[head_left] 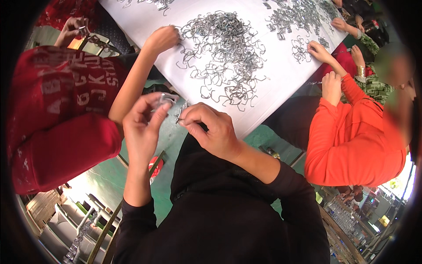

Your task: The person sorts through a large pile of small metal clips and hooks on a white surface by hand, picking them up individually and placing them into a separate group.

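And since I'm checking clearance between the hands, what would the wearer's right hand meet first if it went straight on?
The right hand points leftward, so it would probably meet the left hand first, around the thumb; depth between the two is unclear from this single view.

Pale capital letters (82,81) stand on the dark red shirt (66,149).
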Demonstrator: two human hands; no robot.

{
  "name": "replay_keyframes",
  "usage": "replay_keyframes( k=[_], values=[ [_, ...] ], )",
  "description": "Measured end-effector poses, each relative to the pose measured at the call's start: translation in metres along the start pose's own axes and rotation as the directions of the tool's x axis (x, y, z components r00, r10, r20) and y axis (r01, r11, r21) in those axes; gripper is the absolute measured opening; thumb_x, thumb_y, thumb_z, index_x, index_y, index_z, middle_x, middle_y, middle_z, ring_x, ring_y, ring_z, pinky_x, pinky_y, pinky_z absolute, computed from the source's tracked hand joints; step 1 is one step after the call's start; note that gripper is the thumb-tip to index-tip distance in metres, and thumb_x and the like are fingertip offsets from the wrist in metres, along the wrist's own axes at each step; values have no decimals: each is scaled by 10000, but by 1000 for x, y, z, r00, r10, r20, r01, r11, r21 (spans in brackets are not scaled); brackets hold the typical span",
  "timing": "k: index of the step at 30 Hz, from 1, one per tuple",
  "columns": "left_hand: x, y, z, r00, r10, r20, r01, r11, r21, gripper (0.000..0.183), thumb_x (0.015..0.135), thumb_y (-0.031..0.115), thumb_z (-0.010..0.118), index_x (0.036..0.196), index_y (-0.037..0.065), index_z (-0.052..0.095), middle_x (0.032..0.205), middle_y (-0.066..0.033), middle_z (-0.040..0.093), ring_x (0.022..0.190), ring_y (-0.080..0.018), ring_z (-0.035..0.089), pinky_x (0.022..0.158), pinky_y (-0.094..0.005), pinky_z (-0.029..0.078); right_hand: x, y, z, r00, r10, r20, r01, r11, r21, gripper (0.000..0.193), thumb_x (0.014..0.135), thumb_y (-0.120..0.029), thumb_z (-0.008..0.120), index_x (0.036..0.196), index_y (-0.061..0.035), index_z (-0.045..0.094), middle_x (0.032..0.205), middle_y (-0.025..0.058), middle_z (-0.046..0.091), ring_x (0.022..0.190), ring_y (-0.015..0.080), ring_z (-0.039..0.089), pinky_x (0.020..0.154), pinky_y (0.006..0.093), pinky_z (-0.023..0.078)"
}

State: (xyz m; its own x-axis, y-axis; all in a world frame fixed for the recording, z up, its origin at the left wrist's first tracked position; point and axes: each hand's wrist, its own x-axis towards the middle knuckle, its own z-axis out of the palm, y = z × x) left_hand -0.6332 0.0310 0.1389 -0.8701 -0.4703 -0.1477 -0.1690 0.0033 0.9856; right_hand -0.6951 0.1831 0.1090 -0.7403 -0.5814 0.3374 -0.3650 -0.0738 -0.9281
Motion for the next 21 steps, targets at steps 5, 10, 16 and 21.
replay_keyframes(
  k=[5,10,16,21],
  values=[
    [-35,-3,0,999,12,-38,-11,999,43,249,848,-1,625,1095,-29,627,947,-59,648,816,-86,588,737,-218,481,-13,-4,13,999,33,31,-33,999,-6,139,785,99,606,840,2,524,817,89,636,736,170,669,636,260,543],
    [-42,-14,-4,987,146,-62,-133,976,175,230,800,-17,656,1028,4,670,925,-64,662,783,-99,589,679,-227,472,-18,-7,22,996,85,-16,-85,996,6,132,793,34,611,828,-35,505,766,85,600,652,254,617,544,321,470],
    [-47,-16,-4,956,290,-48,-256,902,348,171,777,-8,680,947,16,683,871,-71,660,743,-133,595,633,-242,475,-22,-5,17,966,237,102,-238,971,-3,94,814,9,637,851,10,550,815,62,643,727,132,651,623,257,534],
    [-52,-23,-5,975,218,-42,-183,894,409,167,799,-50,645,964,-29,658,901,-71,632,794,-115,600,664,-222,481,-20,57,-23,911,407,64,-372,881,-292,109,839,-105,629,872,-4,605,802,75,640,634,145,616,572,265,484]
  ],
)
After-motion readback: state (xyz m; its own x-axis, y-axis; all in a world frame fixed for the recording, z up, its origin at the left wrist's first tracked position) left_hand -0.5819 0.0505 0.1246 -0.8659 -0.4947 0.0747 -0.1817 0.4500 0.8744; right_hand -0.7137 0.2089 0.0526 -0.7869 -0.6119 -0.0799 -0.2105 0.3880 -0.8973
